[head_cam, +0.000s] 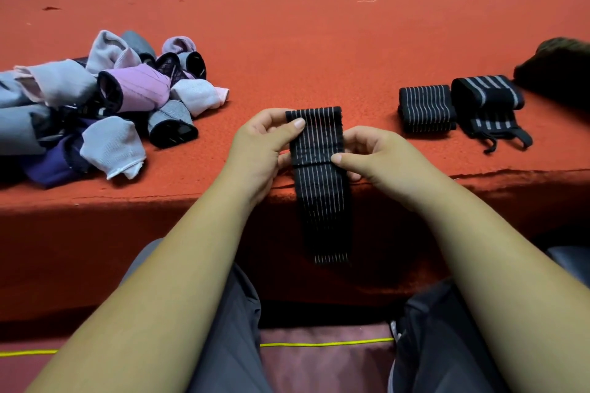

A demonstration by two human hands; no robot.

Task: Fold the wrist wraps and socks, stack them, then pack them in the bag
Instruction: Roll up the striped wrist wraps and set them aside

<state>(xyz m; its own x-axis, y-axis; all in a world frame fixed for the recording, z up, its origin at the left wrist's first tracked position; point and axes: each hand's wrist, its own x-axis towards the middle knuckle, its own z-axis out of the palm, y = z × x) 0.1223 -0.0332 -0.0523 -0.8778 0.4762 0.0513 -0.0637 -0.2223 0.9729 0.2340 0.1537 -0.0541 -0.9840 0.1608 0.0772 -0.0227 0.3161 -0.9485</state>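
1. The left hand [261, 143] pinches the wrap [319, 143] near its top edge, with the thumb on the front and the fingers behind. The right hand [376, 159] pinches the right edge a little lower, at a crease line. So both hands grip the wrap.
2. The wrap is held upright over the front edge of the table [319, 41]. Its lower part hangs free below that edge, in front of the knees.
3. The step in hand looks like the folding of this wrap. To do it well, I think the hanging end should come up evenly, with the stripes of both layers in line and the side edges matching. The thumbs should then press the crease flat (elastic cloth probably wants to spring open).
4. The finished packet belongs, in my judgement, with the two folded wraps [426, 108] on the right, which lie just beside each other.
5. The socks [111, 99] lie in a loose pile on the left, not yet stacked.
6. About containers: no bag shows clearly. A dark thing [558, 70] at the right edge may be the bag, but it is cut off and blurred, so I cannot tell. I see nothing inside it.
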